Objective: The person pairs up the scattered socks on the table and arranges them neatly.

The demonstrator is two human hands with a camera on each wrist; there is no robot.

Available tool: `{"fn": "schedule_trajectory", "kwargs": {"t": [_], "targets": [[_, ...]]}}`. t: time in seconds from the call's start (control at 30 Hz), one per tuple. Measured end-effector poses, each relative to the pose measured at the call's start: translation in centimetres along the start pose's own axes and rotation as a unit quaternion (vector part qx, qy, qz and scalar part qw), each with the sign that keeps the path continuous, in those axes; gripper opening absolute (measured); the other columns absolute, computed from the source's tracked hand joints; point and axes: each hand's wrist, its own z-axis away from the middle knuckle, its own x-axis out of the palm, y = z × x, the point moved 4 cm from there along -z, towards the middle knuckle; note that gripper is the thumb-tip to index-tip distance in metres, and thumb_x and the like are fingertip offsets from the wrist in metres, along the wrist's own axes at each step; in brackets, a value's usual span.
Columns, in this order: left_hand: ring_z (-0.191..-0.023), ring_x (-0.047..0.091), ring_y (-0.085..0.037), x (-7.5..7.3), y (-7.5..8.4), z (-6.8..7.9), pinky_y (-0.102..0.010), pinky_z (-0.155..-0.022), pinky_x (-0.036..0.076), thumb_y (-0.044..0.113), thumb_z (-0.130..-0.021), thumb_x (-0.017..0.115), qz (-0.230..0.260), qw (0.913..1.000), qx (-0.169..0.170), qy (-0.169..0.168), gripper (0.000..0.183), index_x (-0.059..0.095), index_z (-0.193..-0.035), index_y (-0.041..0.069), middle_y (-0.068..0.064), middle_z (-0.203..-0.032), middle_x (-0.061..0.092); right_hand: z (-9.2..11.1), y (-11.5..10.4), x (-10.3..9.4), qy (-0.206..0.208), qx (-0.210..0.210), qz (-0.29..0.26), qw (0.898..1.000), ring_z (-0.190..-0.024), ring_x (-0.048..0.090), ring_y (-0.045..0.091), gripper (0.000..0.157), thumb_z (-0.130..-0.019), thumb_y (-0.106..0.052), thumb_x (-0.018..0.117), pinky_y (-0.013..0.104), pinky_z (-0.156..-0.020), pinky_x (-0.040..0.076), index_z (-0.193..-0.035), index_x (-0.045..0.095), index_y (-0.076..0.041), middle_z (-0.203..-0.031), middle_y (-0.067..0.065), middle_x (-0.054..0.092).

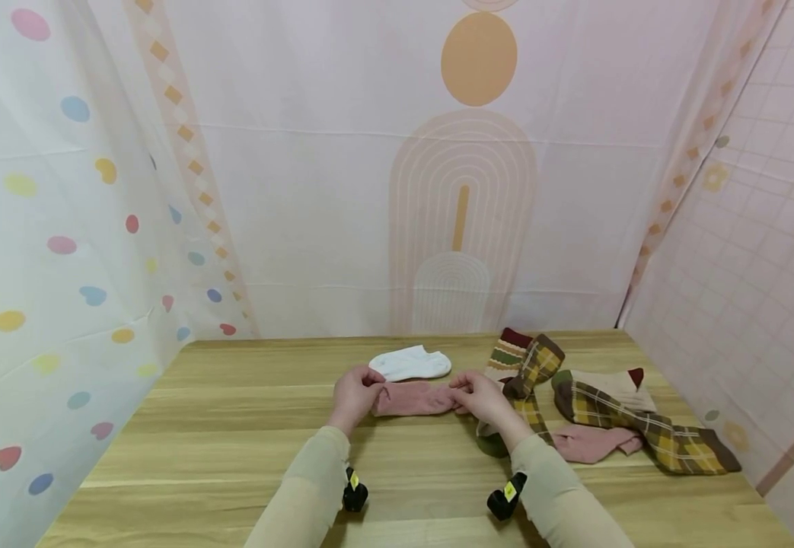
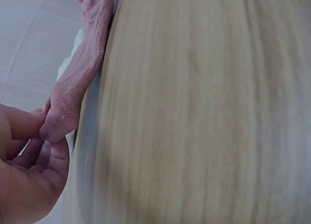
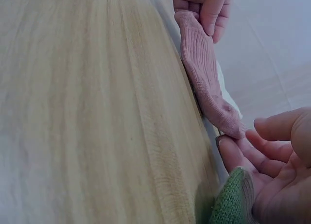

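Note:
A pink ribbed sock is stretched lengthwise between the two hands, just in front of a white ankle sock. At its left end, my left hand pinches the pink fabric between thumb and fingertips, as the left wrist view shows up close. My right hand has the other end between thumb tip and fingertips, its index finger held away from the cloth. Beside the right hand, a green knitted sock part shows in the right wrist view, and the right forearm partly covers the socks there.
Right of the hands lie a striped sock, yellow-brown plaid socks, a second pink sock and a cream sock, overlapping. The wooden table ends at a hanging patterned curtain.

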Motion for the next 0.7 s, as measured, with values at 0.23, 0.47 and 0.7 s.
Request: {"fn": "schedule_trajectory", "kwargs": {"t": [0.23,0.47,0.7], "targets": [[-0.073,0.059,-0.020,-0.1,0.2,0.2,-0.035,-0.068,0.050,-0.004,-0.084,0.065,-0.002,0.9990,-0.045,-0.010,0.007,0.069,-0.083,0.001,-0.005,-0.077,0.065,0.2,0.0,0.0,-0.015,-0.002,0.024,1.000,-0.079,0.066,0.019,0.013,-0.097,-0.004,0.060,0.033,-0.071,0.058,-0.103,0.066,0.006,-0.089,0.009,0.066],[-0.069,0.064,-0.019,-0.3,0.4,0.4,-0.029,-0.061,0.051,-0.001,-0.089,0.061,0.025,0.9956,-0.089,-0.016,0.008,0.068,-0.094,-0.003,-0.009,-0.080,0.067,0.7,-0.4,-0.3,-0.033,-0.042,0.053,0.997,-0.083,0.065,0.019,0.017,-0.097,-0.008,0.062,0.032,-0.072,0.057,-0.106,0.066,0.006,-0.093,0.009,0.067],[-0.081,0.062,-0.021,-0.8,0.7,0.9,-0.034,-0.069,0.051,0.001,-0.089,0.063,0.003,0.9975,-0.070,-0.010,0.008,0.069,-0.094,0.000,-0.008,-0.086,0.067,1.4,-1.2,-0.9,-0.006,-0.088,0.145,0.985,-0.090,0.064,0.022,0.014,-0.096,-0.014,0.065,0.039,-0.081,0.052,-0.105,0.069,-0.003,-0.098,0.004,0.068]]}}
